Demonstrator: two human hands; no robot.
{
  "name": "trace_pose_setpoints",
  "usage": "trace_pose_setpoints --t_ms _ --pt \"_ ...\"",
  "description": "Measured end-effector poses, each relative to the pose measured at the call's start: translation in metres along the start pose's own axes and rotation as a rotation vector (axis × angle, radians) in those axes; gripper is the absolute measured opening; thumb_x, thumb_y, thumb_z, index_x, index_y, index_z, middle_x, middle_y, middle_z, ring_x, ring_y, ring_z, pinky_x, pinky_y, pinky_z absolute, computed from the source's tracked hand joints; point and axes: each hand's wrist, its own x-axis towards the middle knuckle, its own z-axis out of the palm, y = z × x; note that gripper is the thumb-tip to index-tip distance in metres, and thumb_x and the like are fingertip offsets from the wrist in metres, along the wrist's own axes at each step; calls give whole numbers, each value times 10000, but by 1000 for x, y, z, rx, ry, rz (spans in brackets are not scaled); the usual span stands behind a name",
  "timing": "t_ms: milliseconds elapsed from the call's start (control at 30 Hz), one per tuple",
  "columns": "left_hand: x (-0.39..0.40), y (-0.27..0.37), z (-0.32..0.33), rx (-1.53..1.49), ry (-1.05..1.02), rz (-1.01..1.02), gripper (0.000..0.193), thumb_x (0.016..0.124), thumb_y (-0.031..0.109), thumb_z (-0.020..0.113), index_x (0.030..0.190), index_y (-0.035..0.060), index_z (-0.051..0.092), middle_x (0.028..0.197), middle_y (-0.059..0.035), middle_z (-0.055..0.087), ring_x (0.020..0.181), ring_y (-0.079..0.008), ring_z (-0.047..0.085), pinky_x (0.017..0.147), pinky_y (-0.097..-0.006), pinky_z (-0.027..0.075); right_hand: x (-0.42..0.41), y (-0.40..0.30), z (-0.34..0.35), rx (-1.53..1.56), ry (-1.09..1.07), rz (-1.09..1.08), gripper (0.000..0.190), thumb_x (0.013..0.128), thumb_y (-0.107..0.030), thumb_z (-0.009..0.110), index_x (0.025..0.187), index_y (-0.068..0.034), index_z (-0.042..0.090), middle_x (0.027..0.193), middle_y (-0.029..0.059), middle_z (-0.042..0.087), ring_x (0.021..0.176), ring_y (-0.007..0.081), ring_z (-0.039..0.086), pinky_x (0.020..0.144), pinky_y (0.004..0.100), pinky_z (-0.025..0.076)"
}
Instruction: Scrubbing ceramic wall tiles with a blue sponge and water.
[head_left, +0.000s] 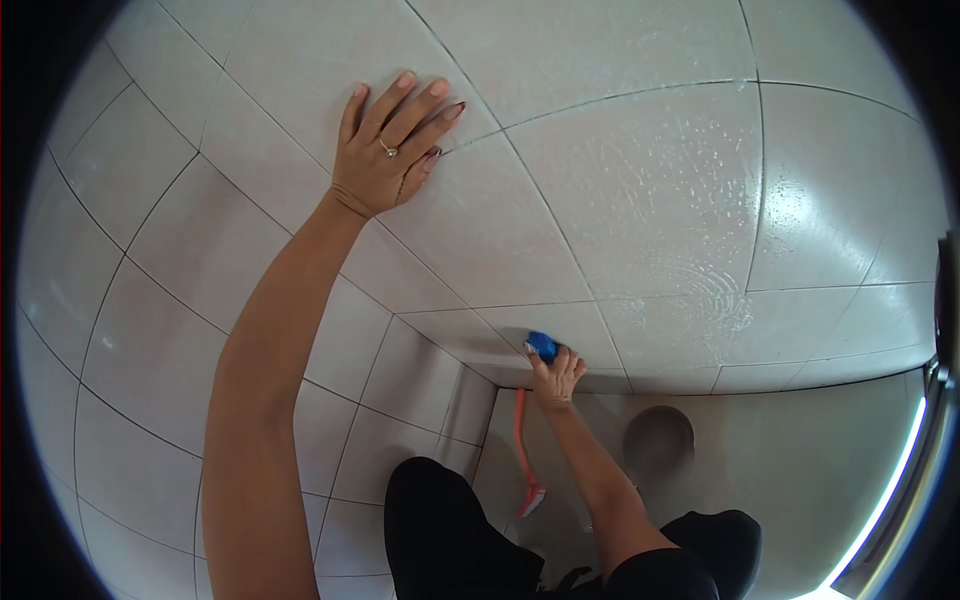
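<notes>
My left hand (390, 146), with a ring on one finger, lies flat against the tiled wall (525, 217), its fingers spread and nothing in it. Lower down, my right hand (556, 375) grips a blue scrubbing pad or sponge (541, 347) and presses it to the wall's lowest tiles, near the corner. Wet streaks and curved suds marks show on the tiles to the right of it. A pink long-handled brush (523, 442) lies on the floor, left of my right forearm.
A round, dark drain or basin-like shape (658, 442) is on the grey floor (787, 450) right of my forearm. A second tiled wall (165, 300) meets the first at the left. My knees in black are below. A bright strip edges the right side.
</notes>
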Motion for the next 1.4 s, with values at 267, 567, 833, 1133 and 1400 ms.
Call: trace_pose_setpoints --t_ms 267,567,833,1133,1400 --pt "-2 3 2 -8 -3 -65 435 810 180 500 1228 294 546 1364 75 435 1284 -163 363 1100 -406 165 19 -42 30 18 -150 -176 414 816 -133 525 1156 -370 526 1065 156 439 984 348 450 872 536 302" --pt "-9 4 3 19 -2 -26 360 860 204 444 1197 206 572 1347 1 462 1268 -234 379 1073 -455 174 26 -46 18 143 -156 7 469 806 -109 527 1179 -393 511 1074 156 431 949 327 441 843 539 304" --pt "-13 15 -1 6 -5 -131 435 821 206 505 1239 324 530 1382 97 409 1293 -144 345 1099 -407 162 -6 -22 16 -14 -293 -230 508 810 -138 537 1230 -420 482 1086 163 426 968 343 439 861 554 323" --pt "-20 17 1 -2 15 -87 386 835 186 466 1207 220 564 1347 13 460 1262 -223 387 1066 -445 190 32 -24 25 151 237 315 418 796 -121 605 1151 -327 526 1054 191 439 910 362 440 782 508 344" --pt "-22 20 3 3 26 -92 362 871 195 426 1203 206 570 1352 0 459 1267 -235 382 1069 -456 181 -62 32 38 -12 -202 8 452 809 -80 570 1177 -337 515 1059 200 443 910 351 440 827 520 321"
